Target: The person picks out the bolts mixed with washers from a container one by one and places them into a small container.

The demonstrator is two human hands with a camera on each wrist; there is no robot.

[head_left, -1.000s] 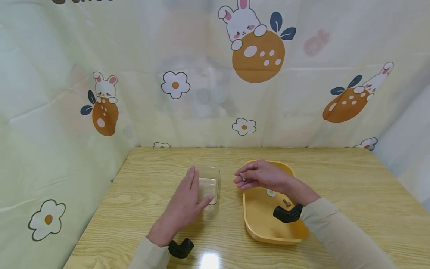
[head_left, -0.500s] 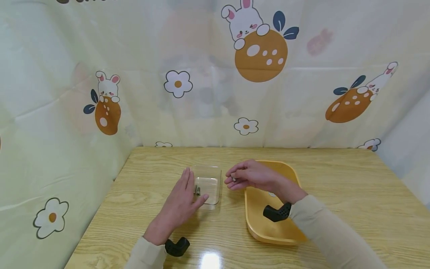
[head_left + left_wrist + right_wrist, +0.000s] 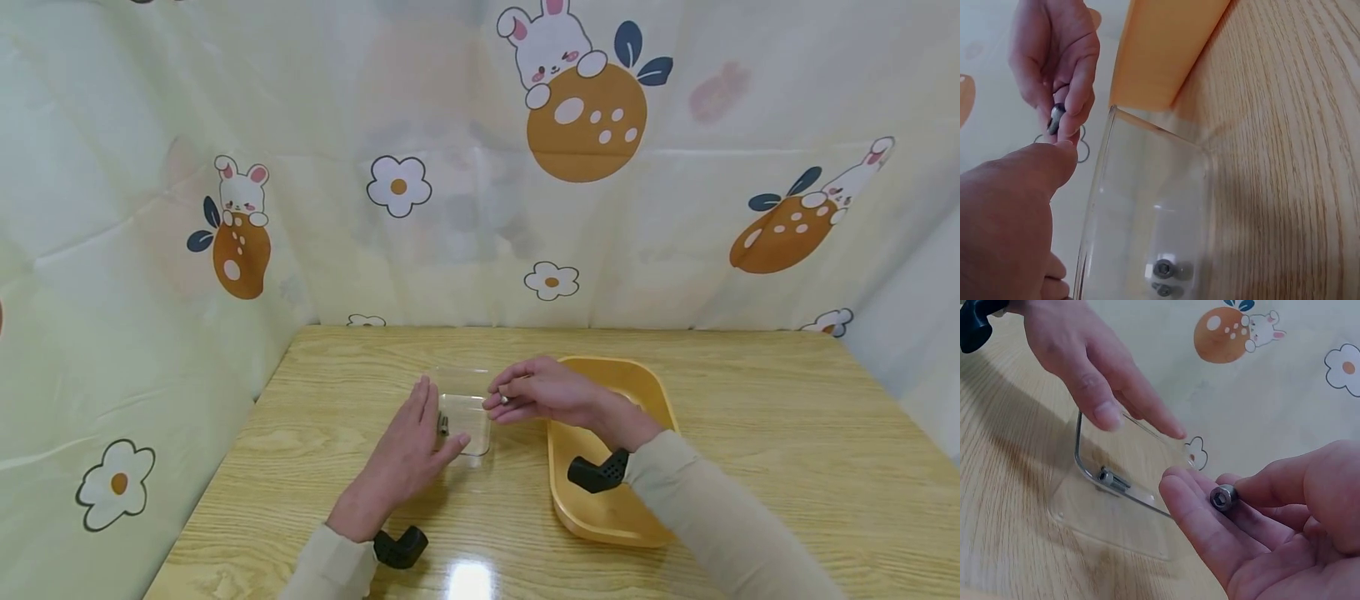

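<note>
Bunny-print curtain (image 3: 592, 242) backed the wooden table (image 3: 780, 450); I saw the right hand (image 3: 553, 390), pinching a bolt (image 3: 1224, 497), swing toward nine o'clock, bringing it near the clear box's (image 3: 469, 421) three-o'clock rim, left hand (image 3: 401, 450) straight-fingered at nine.

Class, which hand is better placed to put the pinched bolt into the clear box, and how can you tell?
Probably the right hand: it pinches the bolt close to the clear box. The left hand is near the box too, but it is stretched out and holds no bolt.
</note>
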